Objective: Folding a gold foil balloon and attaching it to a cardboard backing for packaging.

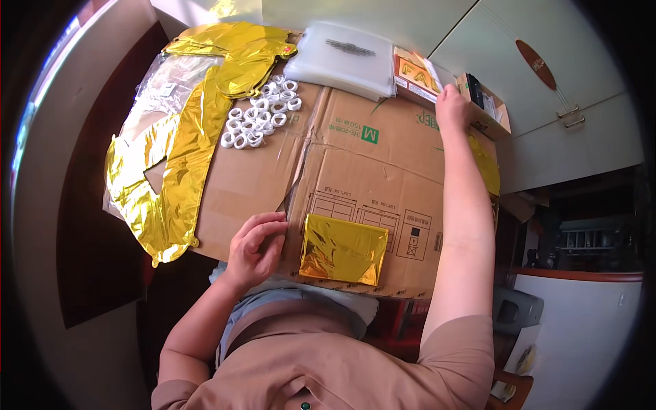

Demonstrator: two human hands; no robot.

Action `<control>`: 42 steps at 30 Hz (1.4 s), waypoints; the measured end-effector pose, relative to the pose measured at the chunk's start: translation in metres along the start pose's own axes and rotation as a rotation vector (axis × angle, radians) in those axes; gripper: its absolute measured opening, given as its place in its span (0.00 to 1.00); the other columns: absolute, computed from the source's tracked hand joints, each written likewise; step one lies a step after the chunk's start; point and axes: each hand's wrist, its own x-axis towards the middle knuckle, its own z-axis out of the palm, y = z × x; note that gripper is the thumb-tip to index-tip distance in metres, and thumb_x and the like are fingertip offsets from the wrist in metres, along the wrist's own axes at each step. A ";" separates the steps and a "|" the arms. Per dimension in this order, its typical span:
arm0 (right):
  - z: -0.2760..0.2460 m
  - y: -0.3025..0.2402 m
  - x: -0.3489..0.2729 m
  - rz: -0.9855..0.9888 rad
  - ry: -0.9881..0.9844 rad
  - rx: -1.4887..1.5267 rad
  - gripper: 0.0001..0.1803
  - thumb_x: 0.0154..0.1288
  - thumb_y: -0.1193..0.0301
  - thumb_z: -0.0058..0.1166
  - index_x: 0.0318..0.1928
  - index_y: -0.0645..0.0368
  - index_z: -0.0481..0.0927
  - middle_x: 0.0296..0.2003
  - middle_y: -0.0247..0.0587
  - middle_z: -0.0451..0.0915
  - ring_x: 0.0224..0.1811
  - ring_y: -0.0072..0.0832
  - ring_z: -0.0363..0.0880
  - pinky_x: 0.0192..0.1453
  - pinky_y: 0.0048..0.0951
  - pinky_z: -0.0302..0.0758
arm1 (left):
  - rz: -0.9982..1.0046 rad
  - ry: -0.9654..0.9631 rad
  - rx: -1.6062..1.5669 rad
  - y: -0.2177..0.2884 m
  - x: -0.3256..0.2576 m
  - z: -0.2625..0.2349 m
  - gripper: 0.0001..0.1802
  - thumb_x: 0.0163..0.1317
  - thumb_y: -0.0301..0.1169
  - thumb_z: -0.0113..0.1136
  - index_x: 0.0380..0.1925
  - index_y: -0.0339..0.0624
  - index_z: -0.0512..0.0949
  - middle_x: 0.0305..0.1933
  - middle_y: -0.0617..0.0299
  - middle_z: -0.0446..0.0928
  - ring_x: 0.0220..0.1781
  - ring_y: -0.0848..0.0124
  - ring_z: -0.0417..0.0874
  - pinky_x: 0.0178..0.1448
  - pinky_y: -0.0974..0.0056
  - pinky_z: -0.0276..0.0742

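My left hand [257,249] rests at the near edge of the cardboard with its fingers loosely bent and apart, nothing visible in them. Just right of it lies a flat, folded gold foil balloon [344,250]. Stretched far out, my right hand [452,109] is closed in a pinch at the right edge of a stack of printed cards [414,74]. One white-edged card appears to be between its fingers, though the fingertips are partly hidden. Beside that hand stands a small open cardboard box [493,123] with dark items in it.
Flattened cardboard [273,171] covers the table. Gold foil balloons [184,157] spread over its left side, by several white ribbon rolls [258,116]. Clear plastic bags [338,65] are stacked at the back. Pale cabinets [519,75] border the far side; more gold foil [484,164] lies beyond my right forearm.
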 end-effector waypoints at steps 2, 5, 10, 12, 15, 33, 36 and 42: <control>-0.012 0.001 -0.004 0.058 0.131 0.128 0.07 0.67 0.64 0.52 0.35 0.51 0.79 0.30 0.47 0.85 0.32 0.49 0.85 0.37 0.50 0.80 | -0.003 0.011 0.002 0.000 -0.002 -0.002 0.12 0.61 0.20 0.62 0.44 0.37 0.82 0.51 0.49 0.82 0.52 0.55 0.85 0.55 0.59 0.81; -0.047 -0.003 -0.021 0.043 0.300 0.345 0.05 0.66 0.67 0.56 0.35 0.53 0.80 0.29 0.46 0.84 0.31 0.47 0.85 0.36 0.47 0.79 | -0.011 0.024 -0.007 0.001 -0.004 -0.005 0.11 0.61 0.20 0.61 0.44 0.38 0.82 0.51 0.49 0.82 0.52 0.55 0.85 0.54 0.60 0.81; -0.108 0.002 -0.076 -0.025 0.362 0.485 0.06 0.65 0.68 0.60 0.36 0.56 0.79 0.28 0.43 0.84 0.31 0.45 0.84 0.37 0.44 0.78 | 0.010 0.025 -0.060 0.000 0.000 0.000 0.10 0.62 0.21 0.61 0.43 0.39 0.83 0.50 0.49 0.82 0.51 0.56 0.85 0.54 0.60 0.81; -0.122 -0.008 -0.102 -0.144 0.414 0.474 0.05 0.64 0.71 0.61 0.36 0.56 0.78 0.30 0.44 0.83 0.32 0.45 0.83 0.38 0.43 0.78 | 0.018 0.039 -0.069 0.001 -0.004 -0.004 0.10 0.62 0.20 0.60 0.43 0.38 0.82 0.50 0.50 0.82 0.51 0.57 0.85 0.54 0.61 0.80; -0.150 -0.034 -0.150 -0.334 0.365 0.453 0.06 0.59 0.76 0.63 0.35 0.56 0.77 0.34 0.43 0.83 0.35 0.42 0.83 0.39 0.39 0.79 | 0.000 0.044 -0.083 0.001 -0.005 -0.007 0.09 0.63 0.20 0.59 0.43 0.37 0.82 0.50 0.50 0.82 0.52 0.58 0.85 0.55 0.60 0.79; -0.151 -0.073 -0.229 -0.785 -0.220 0.557 0.08 0.54 0.76 0.64 0.37 0.56 0.84 0.33 0.34 0.81 0.38 0.35 0.81 0.45 0.37 0.78 | -0.024 -0.036 -0.148 0.004 -0.002 -0.013 0.07 0.64 0.22 0.59 0.41 0.36 0.83 0.50 0.50 0.82 0.51 0.57 0.85 0.55 0.61 0.79; -0.153 -0.074 -0.225 -0.726 -0.273 0.624 0.06 0.57 0.75 0.63 0.37 0.56 0.85 0.36 0.36 0.83 0.39 0.37 0.81 0.46 0.38 0.78 | -0.027 -0.038 -0.155 0.004 0.001 -0.014 0.07 0.64 0.22 0.59 0.41 0.36 0.83 0.49 0.50 0.82 0.51 0.58 0.85 0.55 0.61 0.79; -0.127 -0.063 -0.185 -0.435 -0.251 0.668 0.07 0.61 0.72 0.62 0.40 0.59 0.86 0.42 0.41 0.84 0.45 0.40 0.83 0.51 0.38 0.79 | 0.007 -0.022 -0.108 0.001 0.020 -0.019 0.07 0.64 0.23 0.60 0.41 0.37 0.83 0.48 0.52 0.83 0.50 0.57 0.85 0.55 0.60 0.80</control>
